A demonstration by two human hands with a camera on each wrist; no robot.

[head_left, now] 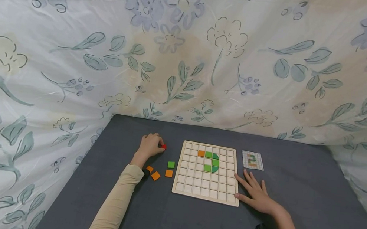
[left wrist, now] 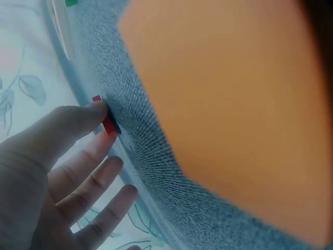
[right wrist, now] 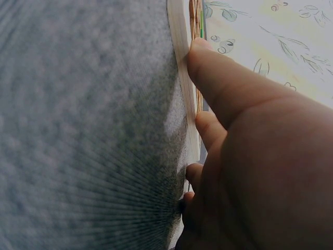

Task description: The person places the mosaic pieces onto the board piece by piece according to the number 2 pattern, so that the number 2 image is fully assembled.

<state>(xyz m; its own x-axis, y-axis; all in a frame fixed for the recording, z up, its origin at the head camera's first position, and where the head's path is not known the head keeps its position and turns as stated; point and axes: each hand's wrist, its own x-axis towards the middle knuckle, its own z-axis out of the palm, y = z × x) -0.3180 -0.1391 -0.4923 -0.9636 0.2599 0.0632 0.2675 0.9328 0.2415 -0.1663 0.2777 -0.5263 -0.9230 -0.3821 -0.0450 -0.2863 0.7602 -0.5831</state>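
My left hand (head_left: 150,145) pinches a small red tile (head_left: 164,147) between thumb and finger, left of the board. In the left wrist view the red tile (left wrist: 110,125) is tipped at the dark cloth, the other fingers spread. My right hand (head_left: 257,193) lies with spread fingers touching the right edge of the wooden grid board (head_left: 192,194). On the board sit an orange tile (head_left: 201,153), three green square tiles (head_left: 208,155) and two darker green rounded pieces (head_left: 214,169). The right wrist view shows thumb and finger against the board's side (right wrist: 181,62).
Below my left hand lie a loose green tile (head_left: 171,164) and three orange tiles (head_left: 168,173). One orange tile (left wrist: 234,114) looms blurred in the left wrist view. A pattern card (head_left: 252,160) lies right of the board. Floral cloth (head_left: 189,55) hangs behind the dark table (head_left: 205,225).
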